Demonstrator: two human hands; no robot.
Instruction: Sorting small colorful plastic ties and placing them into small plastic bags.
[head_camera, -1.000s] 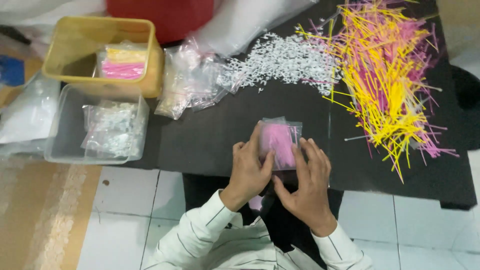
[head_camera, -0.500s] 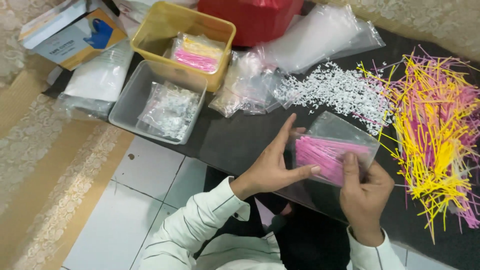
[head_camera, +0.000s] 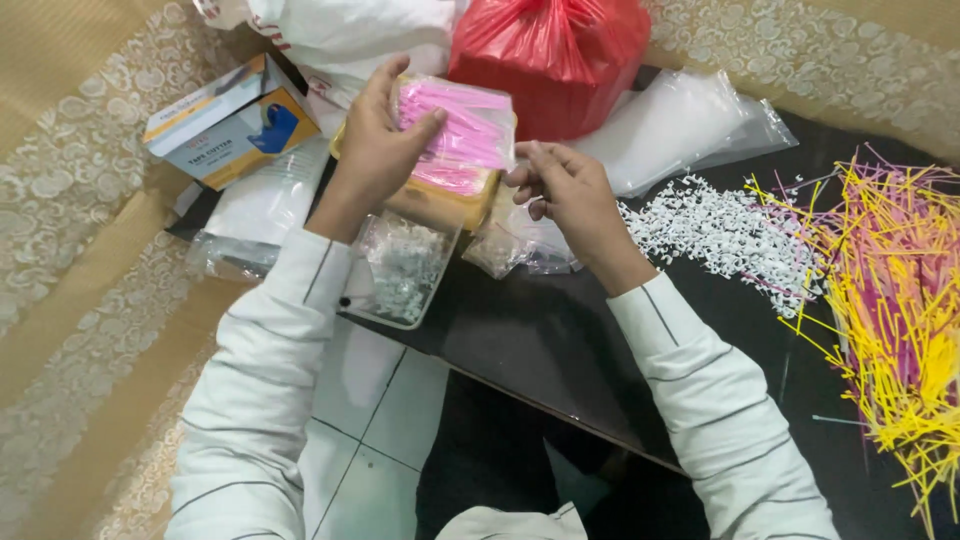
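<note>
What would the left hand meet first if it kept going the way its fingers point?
The left hand, holding the clear bag of pink sticks, points up the picture, so probably the white plastic bag behind the yellow tub; depth is unclear.
</note>
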